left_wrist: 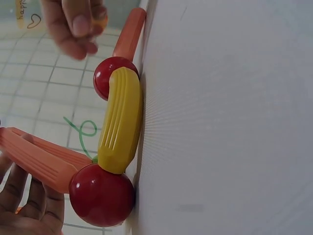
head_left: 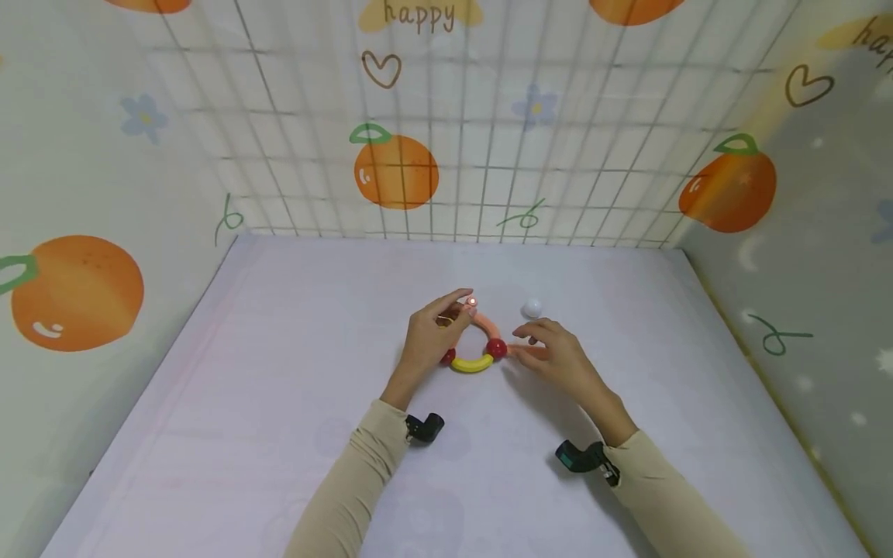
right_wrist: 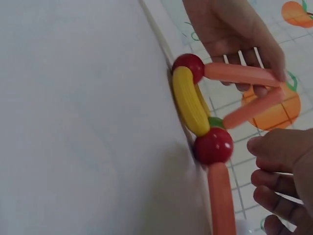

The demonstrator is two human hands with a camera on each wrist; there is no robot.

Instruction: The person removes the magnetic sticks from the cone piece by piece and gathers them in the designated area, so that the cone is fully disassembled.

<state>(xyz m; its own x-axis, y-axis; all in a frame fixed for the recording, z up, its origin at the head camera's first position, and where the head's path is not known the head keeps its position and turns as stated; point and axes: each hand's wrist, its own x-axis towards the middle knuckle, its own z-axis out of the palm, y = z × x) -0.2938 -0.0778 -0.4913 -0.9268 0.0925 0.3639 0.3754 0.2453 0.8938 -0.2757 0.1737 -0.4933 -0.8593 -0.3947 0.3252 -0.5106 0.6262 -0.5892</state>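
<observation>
Two ridged orange rods (head_left: 487, 324) lean together mid-frame in the head view, and we've got the left hand (head_left: 427, 335) pinching them near their meeting tips, above a curved yellow rod (head_left: 472, 364) that sits between two red balls (head_left: 496, 349). Our right hand (head_left: 560, 358), right of centre, has its fingers apart beside a third orange rod (right_wrist: 222, 200), just below a white ball (head_left: 532, 308).

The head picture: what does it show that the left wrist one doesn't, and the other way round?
Of the two, only the head view shows the white ball, the tan sleeves and the black wrist gadgets. Only the left wrist view clearly shows grooves along the yellow stick. Both show that stick, two red balls, pink-orange sticks, the left hand and the right hand.
</observation>
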